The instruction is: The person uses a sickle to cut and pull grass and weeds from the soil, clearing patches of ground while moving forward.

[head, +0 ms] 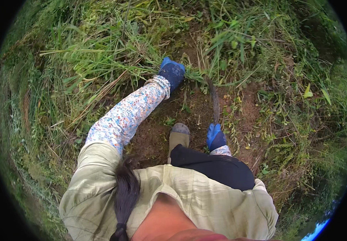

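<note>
Both of my hands wear blue gloves. My left hand (172,72) is closed on a bunch of long green grass (137,67), whose blades stick out to the left; its fingertips are partly hidden. Lower and to the right, beside my black trouser leg, my right hand (216,137) grips the near end of a dark, curved sickle (214,101). The tool reaches forward from this hand, and its far tip is lost among grass stems to the right of my left hand.
Bare brown soil (197,105) lies between my hands and around my olive boot (179,137). Tangled grass and weeds (281,54) stand ahead and on both sides. Dry stalks (101,96) lie at the left. Low leafy plants grow by the right hand.
</note>
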Available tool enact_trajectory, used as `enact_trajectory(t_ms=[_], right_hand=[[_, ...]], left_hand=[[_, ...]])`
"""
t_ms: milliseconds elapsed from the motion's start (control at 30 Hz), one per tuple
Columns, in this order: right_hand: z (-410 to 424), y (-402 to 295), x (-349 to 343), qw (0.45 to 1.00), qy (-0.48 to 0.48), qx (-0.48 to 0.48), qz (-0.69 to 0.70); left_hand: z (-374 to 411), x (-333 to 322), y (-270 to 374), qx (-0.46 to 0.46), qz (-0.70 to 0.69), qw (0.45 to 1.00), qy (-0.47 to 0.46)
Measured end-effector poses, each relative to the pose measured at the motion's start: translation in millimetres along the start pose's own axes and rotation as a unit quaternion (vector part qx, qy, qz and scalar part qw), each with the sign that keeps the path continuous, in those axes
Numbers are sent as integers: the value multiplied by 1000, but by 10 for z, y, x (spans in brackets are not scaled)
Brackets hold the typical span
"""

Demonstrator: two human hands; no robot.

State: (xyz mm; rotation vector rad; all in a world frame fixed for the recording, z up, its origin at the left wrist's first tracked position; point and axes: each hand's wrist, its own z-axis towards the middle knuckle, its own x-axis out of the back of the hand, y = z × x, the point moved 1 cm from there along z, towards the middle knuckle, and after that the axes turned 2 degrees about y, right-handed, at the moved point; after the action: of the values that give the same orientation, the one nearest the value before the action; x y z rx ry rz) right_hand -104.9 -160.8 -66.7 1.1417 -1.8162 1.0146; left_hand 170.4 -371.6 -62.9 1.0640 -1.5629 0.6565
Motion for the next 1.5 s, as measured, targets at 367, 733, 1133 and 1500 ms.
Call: enact_trajectory(t_ms=[367,733,1133,1500], right_hand=[[1971,-1016,490,968,-158,157,-117],[-596,-131,-215,980,-180,58,-57],[282,-1028,160,817,-188,39,543],[739,-1384,62,876,-91,-7,474]], left_hand=[[-162,105,-176,51,-29,998,32],[-1476,-317,-261,-93,49,994,-27],[-5859,-1908,-2020,508,-129,850,-48],[-5733,-623,-1322,568,18,801,-188]])
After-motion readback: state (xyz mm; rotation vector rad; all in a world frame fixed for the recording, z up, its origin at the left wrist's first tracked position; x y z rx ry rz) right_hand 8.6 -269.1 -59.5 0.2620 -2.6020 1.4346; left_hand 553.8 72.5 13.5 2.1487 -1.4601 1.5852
